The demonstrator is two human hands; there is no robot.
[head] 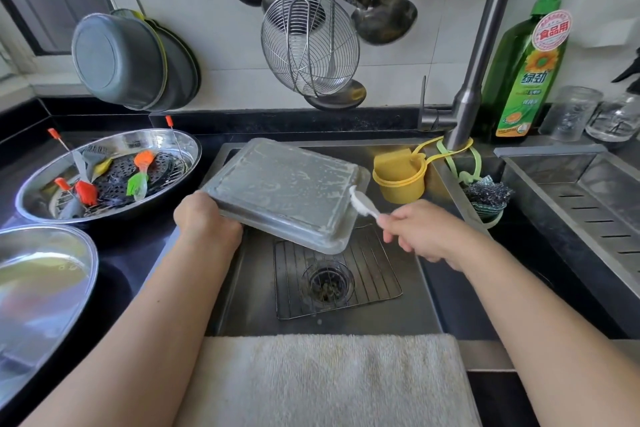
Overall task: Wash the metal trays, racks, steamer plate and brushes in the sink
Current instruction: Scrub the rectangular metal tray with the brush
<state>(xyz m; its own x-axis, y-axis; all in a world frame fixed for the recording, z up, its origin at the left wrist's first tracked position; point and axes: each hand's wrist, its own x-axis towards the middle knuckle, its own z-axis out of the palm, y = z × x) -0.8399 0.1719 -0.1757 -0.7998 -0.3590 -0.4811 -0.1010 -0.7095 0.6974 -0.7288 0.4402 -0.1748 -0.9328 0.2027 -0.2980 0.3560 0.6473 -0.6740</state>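
A pale towel [325, 378] drapes the sink's near edge at six o'clock. Just beyond it, the left hand [206, 218] clamps the near-left corner of a soapy metal tray [284, 191], held tilted over the sink [242, 274]; its fingers are hidden beneath. The right hand [422, 236] is closed around a white brush [362, 203] touching the tray's right edge. A wire rack [377, 274] lies over the drain, partly covered. At ten o'clock a steel basin [104, 170] holds coloured brushes [138, 173]. At two o'clock the green detergent bottle [526, 80] reads "绿劲" and "食品用"; smaller print is illegible.
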